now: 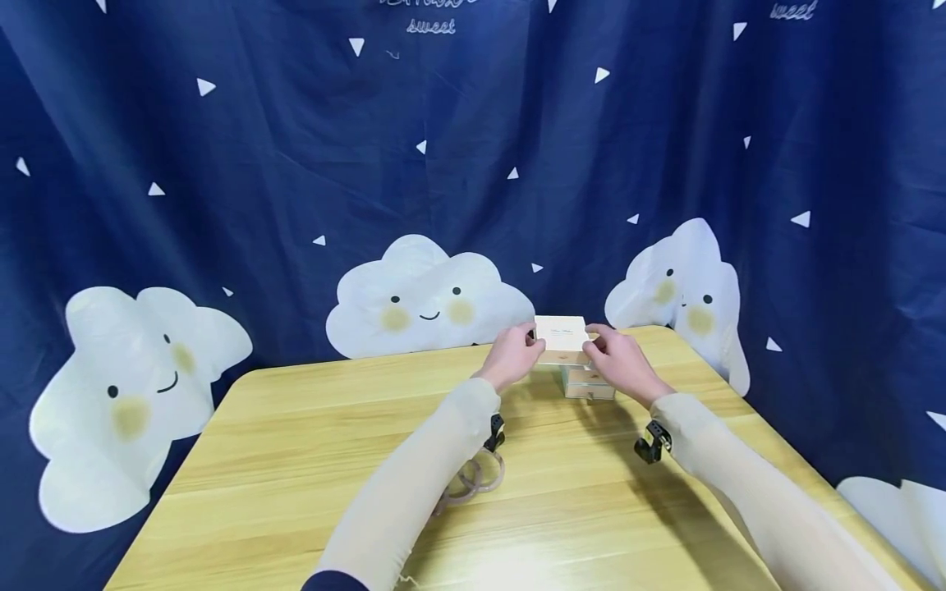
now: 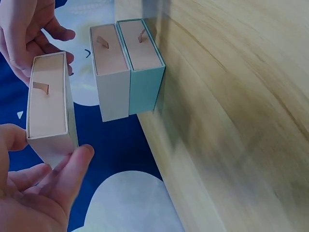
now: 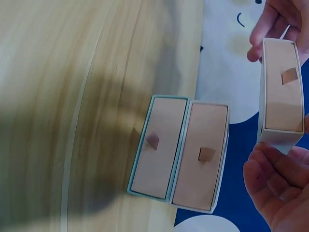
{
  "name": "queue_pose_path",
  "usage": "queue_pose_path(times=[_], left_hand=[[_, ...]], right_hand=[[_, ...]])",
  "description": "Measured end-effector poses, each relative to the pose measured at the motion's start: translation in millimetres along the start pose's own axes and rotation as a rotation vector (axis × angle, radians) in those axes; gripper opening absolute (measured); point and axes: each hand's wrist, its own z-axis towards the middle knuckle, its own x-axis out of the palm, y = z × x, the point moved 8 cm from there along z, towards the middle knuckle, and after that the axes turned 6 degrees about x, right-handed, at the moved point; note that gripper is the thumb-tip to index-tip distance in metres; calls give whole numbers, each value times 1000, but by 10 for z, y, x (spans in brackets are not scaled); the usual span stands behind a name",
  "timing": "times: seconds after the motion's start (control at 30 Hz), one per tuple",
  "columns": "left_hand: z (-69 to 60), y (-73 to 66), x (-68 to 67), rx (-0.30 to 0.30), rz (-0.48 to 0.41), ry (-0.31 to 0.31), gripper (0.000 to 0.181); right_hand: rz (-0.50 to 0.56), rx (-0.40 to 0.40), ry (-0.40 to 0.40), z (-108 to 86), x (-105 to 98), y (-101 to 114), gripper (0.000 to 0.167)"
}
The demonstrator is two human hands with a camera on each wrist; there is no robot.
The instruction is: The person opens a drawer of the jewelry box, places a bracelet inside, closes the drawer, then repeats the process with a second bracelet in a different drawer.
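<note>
Both hands hold a small white drawer box [image 1: 560, 335] with a pink front and a ribbon pull tab, raised off the table. My left hand [image 1: 512, 358] pinches its left end between thumb and fingers, also plain in the left wrist view [image 2: 53, 183]. At the opposite end my right hand [image 1: 624, 361] grips it the same way. Below and slightly right, two similar boxes are stacked: a white box [image 3: 200, 154] lies on a teal box [image 3: 158, 147], which rests on the table. The held box stands apart from this stack and partly hides it in the head view.
Pale ring-shaped bangles [image 1: 480, 474] lie on the wooden table [image 1: 310, 460], partly covered by my left forearm. A blue curtain [image 1: 443, 164] with cloud prints hangs right behind the table's far edge. The stack stands close to that edge.
</note>
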Motion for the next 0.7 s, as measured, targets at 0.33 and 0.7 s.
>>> queue_pose_path(times=[0.33, 0.7], left_hand=[[-42, 67, -44, -24, 9, -10, 51], [-78, 147, -98, -53, -10, -10, 53]], right_hand=[[11, 4, 8, 16, 58, 66, 43], [5, -5, 27, 18, 112, 136, 47]])
